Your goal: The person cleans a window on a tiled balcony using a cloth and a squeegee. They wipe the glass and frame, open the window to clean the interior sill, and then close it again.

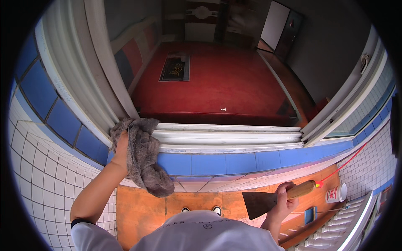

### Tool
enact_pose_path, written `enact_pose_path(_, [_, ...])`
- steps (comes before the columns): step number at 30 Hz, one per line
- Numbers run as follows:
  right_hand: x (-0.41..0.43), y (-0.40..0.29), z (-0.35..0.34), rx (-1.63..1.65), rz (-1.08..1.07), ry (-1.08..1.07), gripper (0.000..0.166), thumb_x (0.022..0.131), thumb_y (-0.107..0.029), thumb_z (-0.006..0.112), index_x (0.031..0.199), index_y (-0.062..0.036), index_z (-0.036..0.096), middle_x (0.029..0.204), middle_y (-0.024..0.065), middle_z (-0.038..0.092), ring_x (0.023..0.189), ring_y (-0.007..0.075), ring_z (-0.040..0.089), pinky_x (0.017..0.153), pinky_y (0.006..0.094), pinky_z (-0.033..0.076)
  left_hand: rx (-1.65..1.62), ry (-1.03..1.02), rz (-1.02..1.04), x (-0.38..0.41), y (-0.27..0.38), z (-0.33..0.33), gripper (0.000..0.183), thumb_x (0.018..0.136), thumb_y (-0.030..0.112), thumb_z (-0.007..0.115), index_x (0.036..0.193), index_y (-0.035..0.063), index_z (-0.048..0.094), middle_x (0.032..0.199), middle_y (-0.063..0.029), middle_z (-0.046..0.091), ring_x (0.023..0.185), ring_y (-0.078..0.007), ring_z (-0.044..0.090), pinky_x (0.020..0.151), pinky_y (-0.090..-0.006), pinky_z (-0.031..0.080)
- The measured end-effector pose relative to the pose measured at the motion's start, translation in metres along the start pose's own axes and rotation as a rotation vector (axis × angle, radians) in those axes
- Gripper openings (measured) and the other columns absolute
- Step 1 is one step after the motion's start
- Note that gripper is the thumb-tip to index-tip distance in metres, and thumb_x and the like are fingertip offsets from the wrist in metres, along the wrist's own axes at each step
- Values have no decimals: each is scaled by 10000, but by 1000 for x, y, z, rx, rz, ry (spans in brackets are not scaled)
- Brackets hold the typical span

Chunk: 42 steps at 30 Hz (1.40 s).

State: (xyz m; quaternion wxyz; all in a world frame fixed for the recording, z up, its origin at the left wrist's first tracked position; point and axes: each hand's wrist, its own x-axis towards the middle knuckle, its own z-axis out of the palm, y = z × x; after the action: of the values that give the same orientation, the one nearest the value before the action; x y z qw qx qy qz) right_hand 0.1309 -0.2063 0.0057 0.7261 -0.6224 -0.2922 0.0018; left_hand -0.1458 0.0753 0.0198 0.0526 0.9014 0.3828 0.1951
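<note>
My left hand (120, 152) presses a damp-looking grey-brown towel (143, 157) into the left corner of a white sliding-window frame (226, 137). Folds of the towel hide my fingers, and its loose end hangs over the blue-tiled sill (209, 163). In my right hand (284, 200) is a putty knife with a wooden handle (301, 189). Its wide, dull metal blade (258, 204) points left, in front of my shirt and apart from the sill. The frame's bottom tracks run to the right from the towel.
Beyond the opening lies a red bed surface (213, 78) with a dark framed panel (175, 67). A white bucket (336, 193) and a blue tray-like object (310, 215) are on the orange floor (141, 204). A white balustrade (333, 233) bounds the right, a white-tiled wall (40, 175) the left.
</note>
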Motion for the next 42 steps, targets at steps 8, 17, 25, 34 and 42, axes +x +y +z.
enact_pose_path(8, [44, 33, -36, 153, 58, -39, 164, 782, -103, 646, 724, -12, 523, 768, 52, 519, 660, 98, 439, 586, 232, 345, -1285, -79, -364, 15, 79, 81, 322, 925, 234, 353, 1140, 71, 528, 1123, -105, 562, 1060, -234, 527, 954, -343, 403])
enact_pose_path(17, [84, 56, -111, 143, 102, 21, 152, 787, -101, 630, 729, -8, 524, 727, 46, 508, 613, 85, 443, 539, 212, 334, -173, -297, 329, 90, 244, 146, 375, 928, 273, 335, 1193, 82, 519, 1202, -110, 535, 1128, -255, 488, 1023, -338, 332])
enact_pose_path(25, [92, 71, -186, 22, 128, 222, 167, 785, -155, 601, 726, -37, 498, 674, 10, 459, 590, 71, 393, 537, 215, 280, -400, -442, 499, 152, 365, 162, 335, 871, 211, 473, 1170, 79, 547, 1191, -124, 550, 1122, -226, 503, 991, -282, 352])
enact_pose_path(34, [93, 66, -187, 162, 187, 165, 150, 782, -114, 625, 742, -23, 512, 711, 27, 470, 638, 84, 409, 579, 220, 312, -796, -446, 364, 172, 379, 179, 183, 810, 175, 527, 923, 86, 640, 937, -147, 641, 892, -260, 608, 785, -334, 471])
enact_pose_path(42, [68, 47, -176, 92, 221, 372, 90, 806, -105, 590, 864, -49, 550, 758, 25, 485, 679, 129, 442, 628, 263, 367, -631, -106, 512, 150, 389, 202, 153, 806, 120, 456, 842, 91, 602, 914, -116, 625, 899, -257, 583, 790, -316, 454])
